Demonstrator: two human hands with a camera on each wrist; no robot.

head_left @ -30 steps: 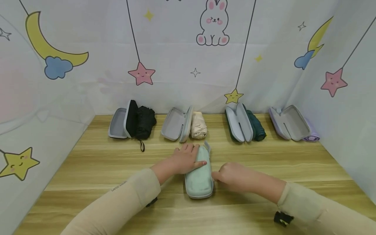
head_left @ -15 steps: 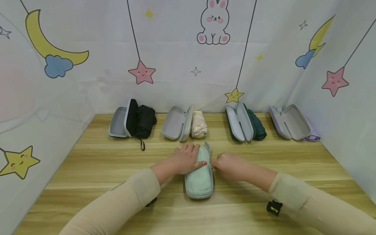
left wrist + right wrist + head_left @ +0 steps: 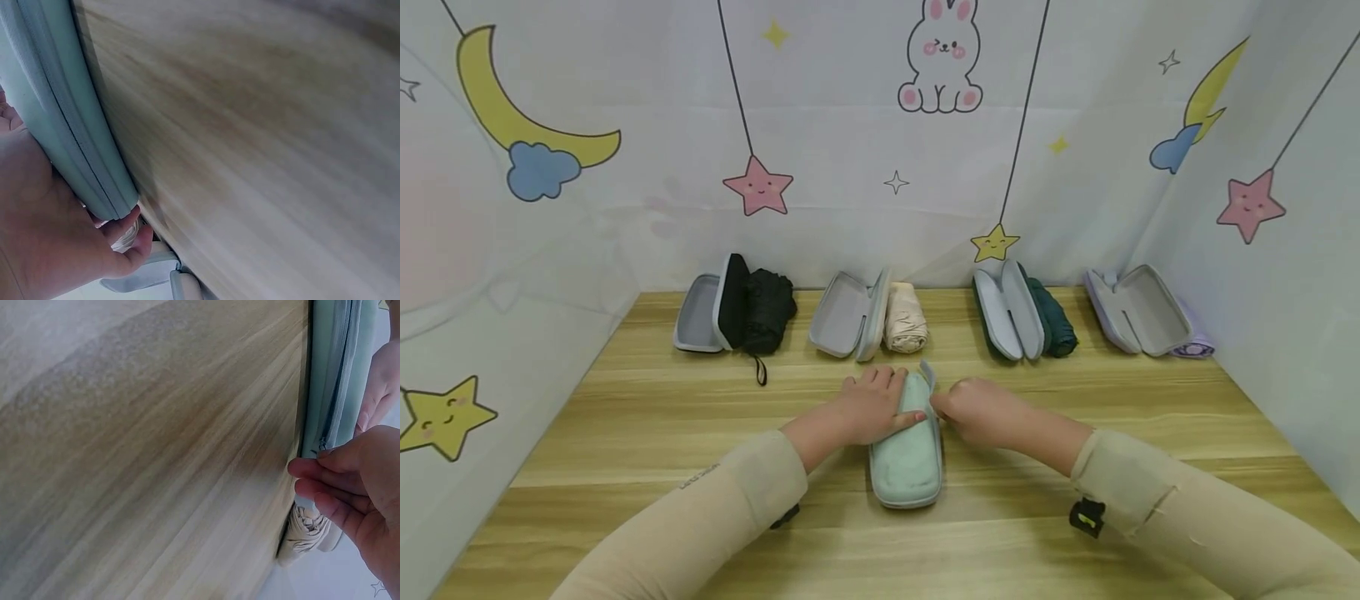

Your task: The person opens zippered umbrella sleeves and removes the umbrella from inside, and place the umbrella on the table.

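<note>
A mint green zip case (image 3: 906,475) lies on the wooden table with its narrow ends facing near and far. My left hand (image 3: 872,406) holds it from the left, thumb across the top and fingers at its far left end. On the right side, near the far end, my right hand (image 3: 973,412) pinches the zipper pull; thumb and index finger (image 3: 304,467) meet at the seam in the right wrist view. Along that side the zipper (image 3: 340,369) shows a dark gap behind the fingers. A grey strap loop (image 3: 928,375) sticks out at the far end. The pull itself is mostly hidden.
Along the back stand open hard cases: black (image 3: 730,304), beige (image 3: 842,321), dark green (image 3: 1009,312) and lilac (image 3: 1142,312). A folded umbrella lies by each: black (image 3: 769,312), beige (image 3: 906,321), dark green (image 3: 1052,321), lilac (image 3: 1193,343). A printed cloth wall (image 3: 835,125) encloses the table.
My right hand has slid away from me along the case's right side, from near its middle to close to its far end. The left hand and the case have stayed in place.
</note>
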